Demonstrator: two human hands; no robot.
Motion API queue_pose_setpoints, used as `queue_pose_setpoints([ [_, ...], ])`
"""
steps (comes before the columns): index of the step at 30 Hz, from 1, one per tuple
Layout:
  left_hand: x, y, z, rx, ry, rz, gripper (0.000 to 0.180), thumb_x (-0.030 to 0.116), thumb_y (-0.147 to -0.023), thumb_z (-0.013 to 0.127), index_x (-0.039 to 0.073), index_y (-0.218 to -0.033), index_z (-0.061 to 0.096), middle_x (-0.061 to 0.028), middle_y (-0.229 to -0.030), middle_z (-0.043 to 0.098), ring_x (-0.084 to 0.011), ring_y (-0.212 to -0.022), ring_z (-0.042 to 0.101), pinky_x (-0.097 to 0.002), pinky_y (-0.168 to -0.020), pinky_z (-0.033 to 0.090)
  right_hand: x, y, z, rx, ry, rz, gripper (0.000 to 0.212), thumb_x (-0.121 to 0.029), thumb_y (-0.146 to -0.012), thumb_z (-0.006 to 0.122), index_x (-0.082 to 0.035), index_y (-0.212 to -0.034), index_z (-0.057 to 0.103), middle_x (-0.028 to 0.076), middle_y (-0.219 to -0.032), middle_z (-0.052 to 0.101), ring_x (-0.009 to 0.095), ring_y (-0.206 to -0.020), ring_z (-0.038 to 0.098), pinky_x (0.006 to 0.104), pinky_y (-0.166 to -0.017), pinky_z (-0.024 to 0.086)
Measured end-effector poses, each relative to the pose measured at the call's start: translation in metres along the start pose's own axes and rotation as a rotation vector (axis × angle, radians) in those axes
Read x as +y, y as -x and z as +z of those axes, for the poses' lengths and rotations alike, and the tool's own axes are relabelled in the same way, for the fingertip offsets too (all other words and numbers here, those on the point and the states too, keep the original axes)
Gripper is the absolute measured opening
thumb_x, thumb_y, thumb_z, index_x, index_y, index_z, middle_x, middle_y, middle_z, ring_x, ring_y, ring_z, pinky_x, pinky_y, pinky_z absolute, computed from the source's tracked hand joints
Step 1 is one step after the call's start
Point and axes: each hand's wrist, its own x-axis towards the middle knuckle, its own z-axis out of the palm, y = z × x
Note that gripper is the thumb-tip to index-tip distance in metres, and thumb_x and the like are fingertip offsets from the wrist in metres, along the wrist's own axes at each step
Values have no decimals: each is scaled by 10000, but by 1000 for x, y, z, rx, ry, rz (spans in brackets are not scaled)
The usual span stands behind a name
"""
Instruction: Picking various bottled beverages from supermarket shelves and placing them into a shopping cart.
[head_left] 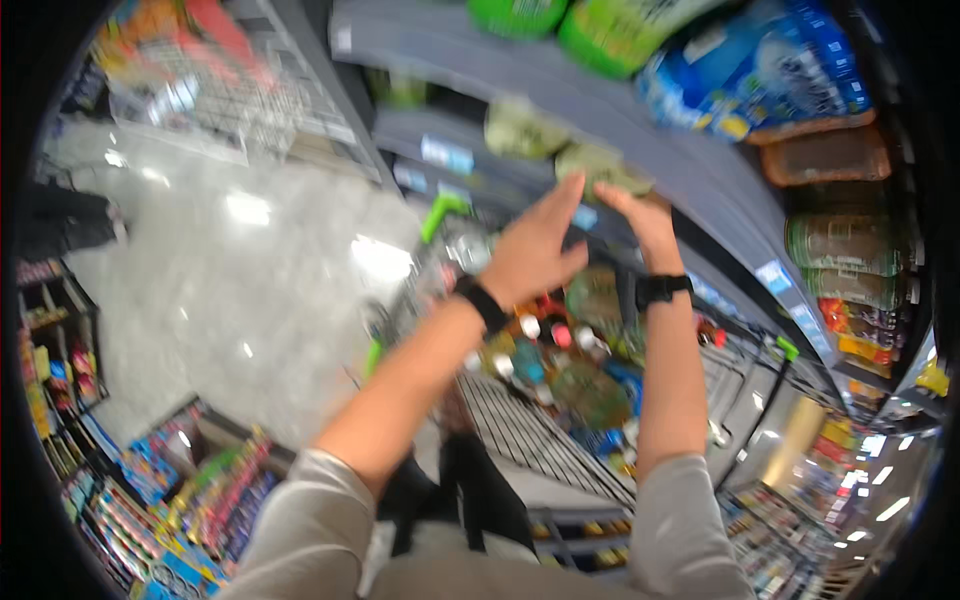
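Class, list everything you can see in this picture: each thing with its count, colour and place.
Pale green packet: one, at the shelf edge, between both hands' fingers.
Shelves: several, grey, upper right.
Bags: green and blue, top shelf.
Shopping cart: one, green-handled, centre, full of bottles and packets.
Floor: pale, glossy, left.
Racks: colourful goods, lower left.
Left hand: one, black wristband, raised.
Right hand: one, black watch, at the packet.

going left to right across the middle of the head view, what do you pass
pale shiny floor → green cart handle → left hand → right hand, at a pale green bag → stacked packages on the shelf
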Motion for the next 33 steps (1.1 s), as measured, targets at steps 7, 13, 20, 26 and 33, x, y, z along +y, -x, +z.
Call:
queue_pose_setpoints([
  [7,11,19,-1,-205,-51,-203,680,146,-868,623,41,-1489,364,-232,-1543,344,-371,-1426,346,-401,-1158,300,16,4,-10,68,234,65,460,-265,-812,781,10,-1154,642,160,-1123,669,276,-1034,625,362,-913,493],
  [13,-26,75,-75,-226,-62,-499,421,60,-881,585,32,-1302,579,-187,-1452,465,-270,-1284,501,-375,-972,482,29,119,29,612,250,-175,327,-189,-849,649,-74,-1152,601,157,-1095,631,371,-1038,593,435,-891,490],
  [20,-47,115,-100,-570,-191,-547,367,74,-906,599,3,-1266,601,-146,-1326,595,-261,-1259,536,-355,-1074,396,81,346,82,819,103,185,203,-87,-844,624,-69,-1044,649,132,-961,642,345,-952,610,412,-827,488],
  [26,-9,52,-24,-746,-181,-344,460,78,-920,583,-18,-1364,507,-149,-1367,560,-250,-1266,533,-350,-1060,406,89,397,111,985,-241,388,166,-34,-861,584,-26,-998,676,126,-921,674,253,-828,676,329,-718,540],
  [33,47,-7,131,-763,-93,-96,684,141,-885,668,-18,-1472,355,-226,-1480,418,-326,-1312,491,-401,-1071,411,99,300,80,914,-251,11,174,-105,-868,647,-31,-1026,646,117,-879,669,242,-802,658,334,-690,509],
])
